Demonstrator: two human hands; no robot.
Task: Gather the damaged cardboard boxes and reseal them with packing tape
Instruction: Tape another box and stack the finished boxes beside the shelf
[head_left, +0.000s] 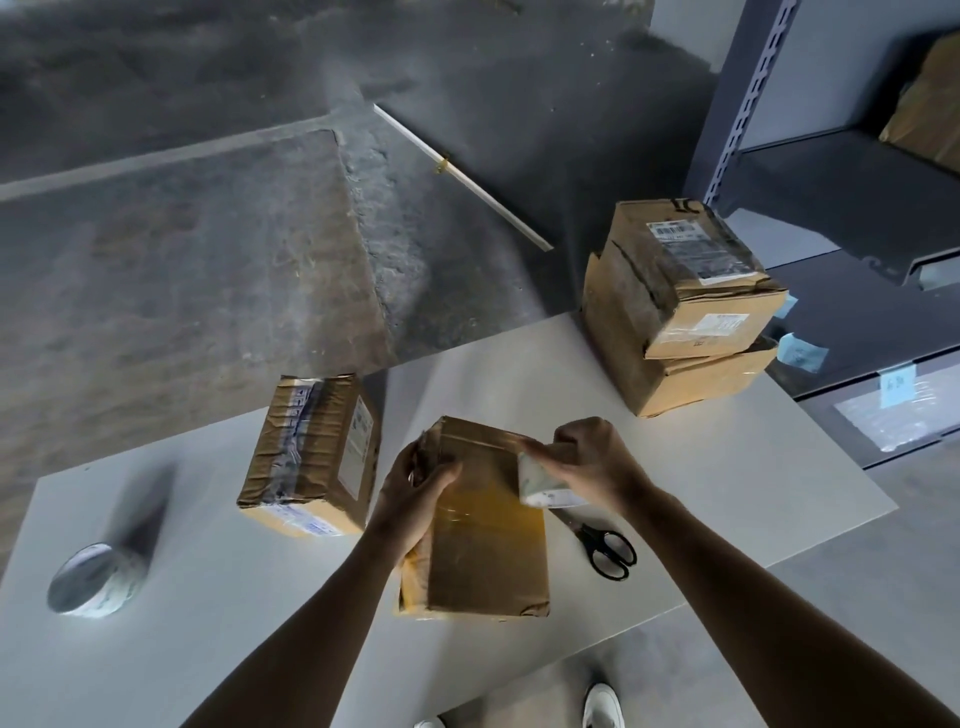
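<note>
A worn brown cardboard box (485, 551) lies on the white table (727, 467) in front of me, with clear tape across its top. My left hand (415, 493) grips the box's left far edge, thumb on top. My right hand (587, 457) holds a roll of packing tape (545, 480) against the box's right far corner. A strip of tape runs from the roll over the far end. Another crumpled box (311, 452) lies just left. Two damaged boxes (680, 301) are stacked at the table's far right corner.
Black-handled scissors (608, 548) lie on the table right of the box. A second tape roll (96, 579) stands near the left edge. Grey metal shelving (831, 182) with parcels rises at the right. Concrete floor lies beyond the table, and my white shoes (602, 706) show below.
</note>
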